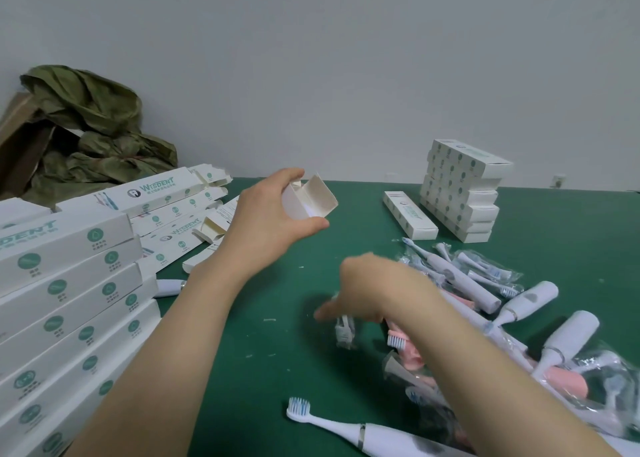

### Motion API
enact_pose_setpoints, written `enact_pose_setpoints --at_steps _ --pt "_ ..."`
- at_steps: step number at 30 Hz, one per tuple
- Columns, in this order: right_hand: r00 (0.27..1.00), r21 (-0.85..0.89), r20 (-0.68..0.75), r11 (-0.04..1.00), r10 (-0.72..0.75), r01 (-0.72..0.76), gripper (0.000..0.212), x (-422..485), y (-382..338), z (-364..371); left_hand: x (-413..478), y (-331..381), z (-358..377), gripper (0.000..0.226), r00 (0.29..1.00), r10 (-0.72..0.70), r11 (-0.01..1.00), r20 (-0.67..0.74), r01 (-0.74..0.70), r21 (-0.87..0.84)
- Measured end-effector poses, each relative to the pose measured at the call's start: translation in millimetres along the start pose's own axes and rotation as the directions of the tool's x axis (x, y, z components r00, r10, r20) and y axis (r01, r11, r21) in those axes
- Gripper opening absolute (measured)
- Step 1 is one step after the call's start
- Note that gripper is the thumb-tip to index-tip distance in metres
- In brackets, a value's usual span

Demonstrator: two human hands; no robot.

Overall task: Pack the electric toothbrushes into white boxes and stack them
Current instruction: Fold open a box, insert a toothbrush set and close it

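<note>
Noted open white box [308,202] gripped in left hand [266,221] above green mat [263,352], mouth turned toward right hand [374,290], blurred over bagged brush head [344,333], grasp not determinable; toothbrush pile [460,280] just right of that hand, axes mixed.

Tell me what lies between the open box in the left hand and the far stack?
Head view: bare green table, then a single white box lying flat beside the stack.

plain pale wall [346,58]; green tabletop [263,352] meets it; socket [558,180] far right; soft even light.
</note>
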State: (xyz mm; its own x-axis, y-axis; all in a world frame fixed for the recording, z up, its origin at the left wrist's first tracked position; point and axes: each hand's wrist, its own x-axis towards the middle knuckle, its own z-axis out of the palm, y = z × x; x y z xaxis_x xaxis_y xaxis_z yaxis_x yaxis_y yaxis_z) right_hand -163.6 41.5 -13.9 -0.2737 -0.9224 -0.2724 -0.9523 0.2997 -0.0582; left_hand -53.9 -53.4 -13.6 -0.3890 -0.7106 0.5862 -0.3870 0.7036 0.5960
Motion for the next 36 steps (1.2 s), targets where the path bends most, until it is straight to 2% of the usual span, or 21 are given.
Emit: enact_pose_setpoints --at_steps 2,4,5,6,8,10,11,13,15,16,18,22,23,24,26,28,32,36 --pt "0.989 -0.127 0.147 0.992 0.012 0.006 0.047 4.0 -3.4 10.7 -0.8 0.4 -0.6 0.076 1.0 -0.005 1.0 0.017 0.005 -0.007" --pt "0.981 -0.103 0.193 0.994 -0.006 0.026 0.029 8.3 1.9 13.2 -1.3 0.7 -1.6 0.076 1.0 -0.005 1.0 0.027 0.005 -0.015" --pt "0.984 -0.038 0.177 0.999 -0.025 0.033 0.018 10.3 5.4 12.4 -1.6 0.8 -1.7 0.076 1.0 -0.006 1.0 0.027 0.006 -0.017" --pt "0.99 0.025 0.133 0.999 -0.045 0.042 0.017 12.9 9.1 10.5 -1.8 0.9 -2.0 0.076 1.0 -0.009 1.0 0.028 0.009 -0.017" --pt "0.995 0.136 0.023 0.986 -0.101 0.097 0.024 15.7 16.7 3.8 -2.9 0.9 -2.0 0.075 1.0 -0.014 1.0 0.028 0.014 -0.01" --pt "0.98 0.306 0.0 0.933 -0.2 0.191 0.023 12.3 27.7 -5.9 -4.1 1.6 -1.4 0.075 1.0 -0.011 1.0 0.029 0.011 0.0" --pt "0.961 0.412 0.02 0.878 -0.275 0.243 0.023 9.0 34.1 -11.3 -4.5 2.2 -1.2 0.074 0.999 -0.01 1.0 0.03 0.01 0.004" --pt "0.903 0.65 0.029 0.695 -0.428 0.309 0.022 -1.5 45.0 -23.1 -4.5 3.9 -0.4 0.074 0.999 -0.007 1.0 0.035 0.007 0.007" --pt "0.866 0.809 -0.061 0.484 -0.497 0.334 0.019 -9.5 52.6 -33.3 -4.3 5.3 0.5 0.074 0.999 -0.006 1.0 0.048 0.006 0.0" --pt "0.859 0.842 -0.121 0.406 -0.498 0.354 0.014 -12.2 54.0 -36.8 -4.2 5.9 1.0 0.073 0.998 -0.005 1.0 0.059 0.005 -0.005" --pt "0.866 0.85 -0.232 0.34 -0.443 0.402 0.002 -15.4 52.9 -40.9 -4.7 6.3 1.5 0.071 0.996 -0.002 1.0 0.085 0.003 -0.015" --pt "0.868 0.833 -0.483 0.246 -0.111 0.495 0.013 -8.9 48.7 -43.1 -5.2 6.9 0.0 0.074 0.996 -0.013 1.0 0.093 0.015 -0.022" --pt "0.846 0.813 -0.533 0.267 -0.019 0.518 0.014 -6.4 48.5 -43.1 -5.7 7.8 0.0 0.076 0.996 -0.014 1.0 0.092 0.016 -0.023" --pt "0.813 0.779 -0.579 0.331 0.054 0.533 0.013 -4.2 48.6 -42.8 -6.4 8.8 0.3 0.077 0.996 -0.016 1.0 0.091 0.018 -0.021" --pt "0.745 0.693 -0.658 0.476 0.112 0.541 0.013 -1.8 48.9 -40.6 -7.4 11.4 1.9 0.081 0.995 -0.019 0.999 0.097 0.022 -0.025" --pt "0.701 0.612 -0.71 0.552 0.068 0.566 0.013 -4.0 46.0 -39.7 -8.2 14.9 4.0 0.081 0.994 -0.013 0.999 0.106 0.017 -0.041" --pt "0.61 0.317 -0.781 0.759 -0.131 0.569 0.014 -6.3 29.1 -35.7 -10.2 22.5 7.6 0.055 0.992 0.05 0.997 0.119 -0.043 -0.062" --pt "0.534 0.294 -0.843 0.777 -0.065 0.557 0.021 -1.2 18.7 -29.6 -9.7 23.5 7.3 0.051 0.991 0.043 0.993 0.126 -0.028 -0.119"
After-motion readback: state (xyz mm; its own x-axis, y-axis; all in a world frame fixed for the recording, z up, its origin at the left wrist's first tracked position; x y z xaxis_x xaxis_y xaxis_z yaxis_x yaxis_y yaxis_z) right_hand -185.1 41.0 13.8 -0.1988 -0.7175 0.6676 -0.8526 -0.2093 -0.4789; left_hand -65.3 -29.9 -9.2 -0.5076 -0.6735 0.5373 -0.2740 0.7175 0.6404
